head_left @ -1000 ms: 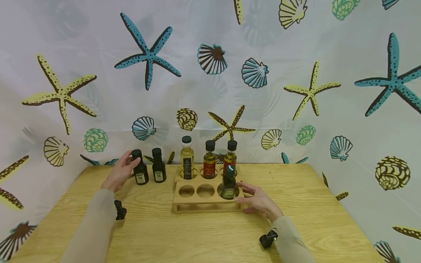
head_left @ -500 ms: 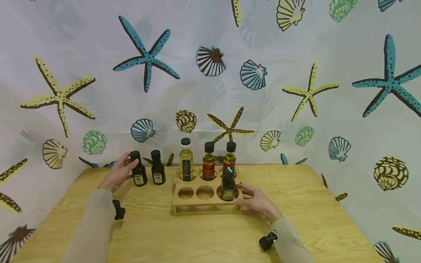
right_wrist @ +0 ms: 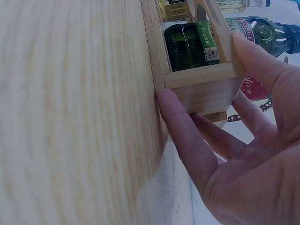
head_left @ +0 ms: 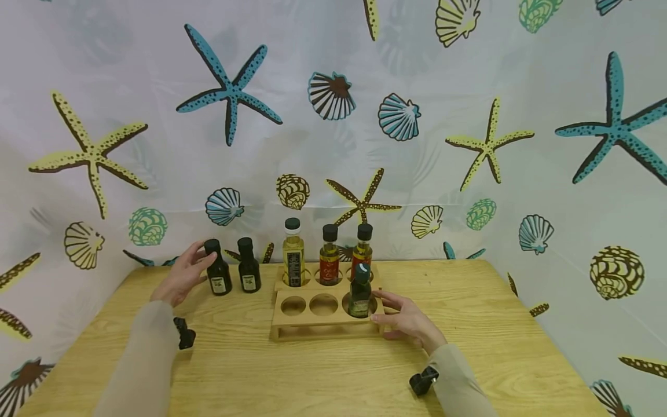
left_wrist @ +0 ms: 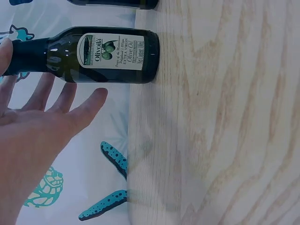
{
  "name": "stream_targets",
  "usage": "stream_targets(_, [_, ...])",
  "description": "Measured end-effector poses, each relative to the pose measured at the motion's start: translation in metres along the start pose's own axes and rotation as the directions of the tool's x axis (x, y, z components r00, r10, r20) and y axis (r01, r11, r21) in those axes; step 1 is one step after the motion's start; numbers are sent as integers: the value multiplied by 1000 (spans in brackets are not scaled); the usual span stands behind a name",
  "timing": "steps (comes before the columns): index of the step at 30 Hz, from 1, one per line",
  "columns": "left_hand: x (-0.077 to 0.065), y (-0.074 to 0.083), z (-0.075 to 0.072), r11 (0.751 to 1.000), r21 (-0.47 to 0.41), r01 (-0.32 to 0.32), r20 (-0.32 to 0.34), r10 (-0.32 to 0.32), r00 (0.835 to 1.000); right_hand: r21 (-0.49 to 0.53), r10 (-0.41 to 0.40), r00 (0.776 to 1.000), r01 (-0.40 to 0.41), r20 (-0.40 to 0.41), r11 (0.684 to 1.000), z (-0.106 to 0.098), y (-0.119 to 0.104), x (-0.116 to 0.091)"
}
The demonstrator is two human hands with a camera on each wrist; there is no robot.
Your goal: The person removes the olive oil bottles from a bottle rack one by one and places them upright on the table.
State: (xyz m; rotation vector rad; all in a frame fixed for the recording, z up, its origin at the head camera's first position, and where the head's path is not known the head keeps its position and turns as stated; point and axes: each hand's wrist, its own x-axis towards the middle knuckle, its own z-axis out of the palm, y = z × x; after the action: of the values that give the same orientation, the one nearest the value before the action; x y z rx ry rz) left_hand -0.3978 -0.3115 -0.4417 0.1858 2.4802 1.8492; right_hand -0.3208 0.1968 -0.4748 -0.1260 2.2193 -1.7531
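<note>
My left hand (head_left: 179, 278) is at the neck of a small dark olive oil bottle (head_left: 219, 278), thumb at its cap and fingers behind it. That bottle (left_wrist: 110, 51) stands upright on the table, its cream label showing green olives. A second dark bottle (head_left: 249, 272) stands just to its right. My right hand (head_left: 409, 321) grips the right end of a two-tier wooden bottle rack (head_left: 312, 318); in the right wrist view the thumb is at the top edge and other fingers (right_wrist: 183, 129) lie along the end panel. A green bottle (head_left: 361, 295) sits in the front right hole.
The rack's back row holds a tall yellow oil bottle (head_left: 294, 260) and two red-labelled bottles, one (head_left: 329, 260) in the middle. Two front holes are bare. A patterned curtain (head_left: 344, 150) hangs close behind the wooden table (head_left: 292, 382).
The head view has shifted slightly. Both hands stay at the bottle and the rack, and the bottles keep their places.
</note>
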Motion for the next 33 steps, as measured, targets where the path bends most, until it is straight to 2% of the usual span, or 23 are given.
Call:
stream_targets(4, [-3,2,4,999,-35,-4,-95,1,995,2,3,1000,-3,-8,1000,-1,0,-2])
stream_targets(8, [-10,5,8,999,-48,-15,-180,6,984,0,7,1000,-7,-8,1000,-2,3,-2])
stream_targets(14, [-17,9,14,999,25,-41,-271,46,961,-3,6,1000,-6,2,1000,-4,5,-2])
stream_targets(17, [-20,9,17,998,20,-56,-316,59,947,-5,4,1000,-4,2,1000,-3,4,-1])
stream_targets(21, [-24,10,19,997,-16,-75,-397,62,916,-1,0,1000,0,6,1000,-2,2,-1])
stream_targets(23, [-26,12,20,996,-42,-84,-416,59,907,-4,-4,1000,4,7,1000,-2,2,-1])
stream_targets(24, [-27,13,21,994,-60,-89,-419,56,906,-2,-2,1000,2,5,1000,-2,2,0])
stream_targets(27, [-31,19,23,988,-115,-103,-389,51,920,3,-4,1000,4,7,1000,-1,1,0])
stream_targets(30, [-33,22,27,990,-86,-111,-355,74,932,10,0,1000,0,6,1000,0,0,-1])
stream_targets(33, [-33,22,34,992,-21,-124,-313,111,943,10,-1,1000,1,7,1000,0,-1,-1])
